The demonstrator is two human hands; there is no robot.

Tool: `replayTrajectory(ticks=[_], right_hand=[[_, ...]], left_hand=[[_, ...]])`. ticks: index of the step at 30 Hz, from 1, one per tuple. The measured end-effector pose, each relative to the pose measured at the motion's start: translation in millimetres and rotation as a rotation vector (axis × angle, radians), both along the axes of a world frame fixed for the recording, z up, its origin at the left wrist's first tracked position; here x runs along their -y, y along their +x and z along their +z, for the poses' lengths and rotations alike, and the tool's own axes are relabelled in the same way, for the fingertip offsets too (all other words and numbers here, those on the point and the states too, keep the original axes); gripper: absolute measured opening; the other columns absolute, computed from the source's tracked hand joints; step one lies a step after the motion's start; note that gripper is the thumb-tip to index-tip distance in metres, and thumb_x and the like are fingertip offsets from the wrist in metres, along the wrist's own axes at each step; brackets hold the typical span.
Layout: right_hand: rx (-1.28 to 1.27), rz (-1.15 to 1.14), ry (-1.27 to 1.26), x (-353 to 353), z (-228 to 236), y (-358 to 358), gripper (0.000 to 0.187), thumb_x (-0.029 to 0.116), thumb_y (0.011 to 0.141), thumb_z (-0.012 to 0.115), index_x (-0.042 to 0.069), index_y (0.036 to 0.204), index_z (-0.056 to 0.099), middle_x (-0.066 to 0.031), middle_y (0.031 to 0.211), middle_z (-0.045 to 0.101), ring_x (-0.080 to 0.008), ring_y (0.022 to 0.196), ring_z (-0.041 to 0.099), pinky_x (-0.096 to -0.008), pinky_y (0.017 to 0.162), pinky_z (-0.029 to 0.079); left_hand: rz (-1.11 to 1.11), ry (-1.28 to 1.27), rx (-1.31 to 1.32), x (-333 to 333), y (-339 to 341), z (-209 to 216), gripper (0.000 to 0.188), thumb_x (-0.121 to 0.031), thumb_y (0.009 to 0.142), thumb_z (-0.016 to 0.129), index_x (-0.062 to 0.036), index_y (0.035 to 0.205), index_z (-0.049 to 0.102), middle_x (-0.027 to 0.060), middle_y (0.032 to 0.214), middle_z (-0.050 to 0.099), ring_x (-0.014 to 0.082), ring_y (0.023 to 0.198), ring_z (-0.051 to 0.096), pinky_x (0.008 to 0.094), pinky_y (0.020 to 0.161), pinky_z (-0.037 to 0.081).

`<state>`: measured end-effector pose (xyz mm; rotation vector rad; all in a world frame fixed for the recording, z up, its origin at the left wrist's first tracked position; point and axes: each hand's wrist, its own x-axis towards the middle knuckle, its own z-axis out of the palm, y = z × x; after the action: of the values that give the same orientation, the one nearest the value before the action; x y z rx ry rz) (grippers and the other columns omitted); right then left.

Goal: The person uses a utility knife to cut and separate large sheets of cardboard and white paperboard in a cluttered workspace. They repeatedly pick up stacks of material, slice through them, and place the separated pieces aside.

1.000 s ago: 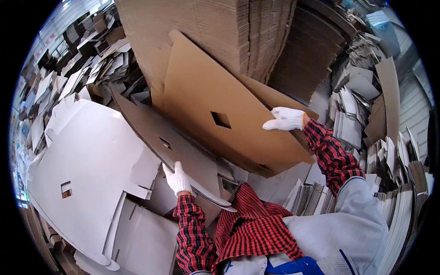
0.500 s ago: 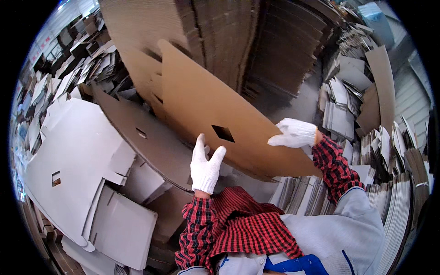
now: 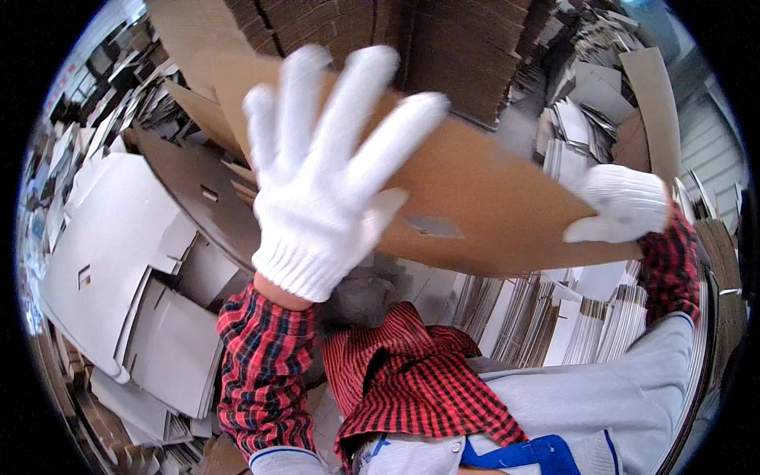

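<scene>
A large brown cardboard sheet [image 3: 491,198] with a diamond-shaped cut-out stands tilted in front of me. My right hand [image 3: 621,202], in a white knitted glove, grips its right edge, thumb on the near face and fingers over the top. My left hand [image 3: 324,158], gloved the same way, is raised before the sheet with its fingers spread wide, holding nothing. It covers part of the sheet's left half. Whether its fingertips touch the cardboard I cannot tell.
White-faced sheets [image 3: 111,237] and a brown sheet with a small slot [image 3: 198,186] lean at the left. A tall brown cardboard stack [image 3: 459,55] stands behind. Upright bundles of flattened cartons [image 3: 546,317] stand at the lower right; loose piles lie at both sides.
My left hand has risen from the sheet's lower edge and spread its fingers. My right hand has moved right with the sheet, which has swung away from the stack.
</scene>
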<state>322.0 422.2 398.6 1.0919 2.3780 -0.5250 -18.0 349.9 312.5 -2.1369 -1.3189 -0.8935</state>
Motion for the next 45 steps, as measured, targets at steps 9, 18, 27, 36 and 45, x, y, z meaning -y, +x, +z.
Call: replayTrajectory(ticks=[9, 18, 27, 36, 45], right_hand=[[-0.122, -0.349, 0.333, 59.5, 91.7, 29.0, 0.054, 0.029, 0.076, 0.084, 0.002, 0.118, 0.064, -0.0150, 0.109, 0.069, -0.0302, 0.099, 0.068, -0.0412, 0.087, 0.053], [-0.482, -0.367, 0.628, 92.3, 138.0, 11.3, 0.053, 0.025, 0.076, 0.084, 0.003, 0.118, 0.061, -0.0128, 0.108, 0.068, -0.0270, 0.096, 0.067, -0.0406, 0.084, 0.051], [-0.712, -0.139, 0.833, 130.3, 154.8, -47.0, 0.045, 0.025, 0.075, 0.081, 0.005, 0.110, 0.062, -0.0115, 0.102, 0.067, -0.0257, 0.089, 0.066, -0.0403, 0.078, 0.050], [-0.838, 0.161, 1.026, 140.9, 147.5, -115.6, 0.037, 0.024, 0.075, 0.079, 0.006, 0.103, 0.062, -0.0101, 0.095, 0.066, -0.0243, 0.083, 0.064, -0.0400, 0.071, 0.048], [-0.921, 0.590, 1.354, 163.5, 155.7, -209.4, 0.030, 0.024, 0.074, 0.076, 0.008, 0.095, 0.063, -0.0087, 0.088, 0.065, -0.0230, 0.077, 0.063, -0.0397, 0.065, 0.047]], left_hand=[[-0.349, -0.325, 0.035, -32.7, 14.9, 122.6, 0.053, -0.022, 0.063, 0.085, -0.0072, 0.113, 0.073, 0.0182, 0.094, 0.074, 0.0304, 0.088, 0.073, 0.0444, 0.080, 0.058], [-0.379, -0.519, 0.402, 78.0, 31.2, -13.2, 0.048, -0.026, 0.072, 0.083, -0.0020, 0.113, 0.072, 0.0166, 0.090, 0.075, 0.0296, 0.078, 0.072, 0.0446, 0.070, 0.059], [-0.166, -0.865, 0.702, 266.3, 25.3, -133.3, 0.049, -0.026, 0.075, 0.083, -0.0009, 0.115, 0.071, 0.0158, 0.094, 0.074, 0.0276, 0.081, 0.071, 0.0424, 0.073, 0.058], [-0.010, -0.906, 0.790, 328.6, -5.0, -149.7, 0.049, -0.026, 0.077, 0.083, 0.0003, 0.117, 0.070, 0.0150, 0.098, 0.074, 0.0255, 0.083, 0.070, 0.0401, 0.076, 0.057], [0.210, -0.775, 0.729, 397.8, -45.1, -102.4, 0.049, -0.025, 0.080, 0.084, 0.0014, 0.119, 0.069, 0.0143, 0.102, 0.074, 0.0234, 0.086, 0.069, 0.0379, 0.080, 0.056]])
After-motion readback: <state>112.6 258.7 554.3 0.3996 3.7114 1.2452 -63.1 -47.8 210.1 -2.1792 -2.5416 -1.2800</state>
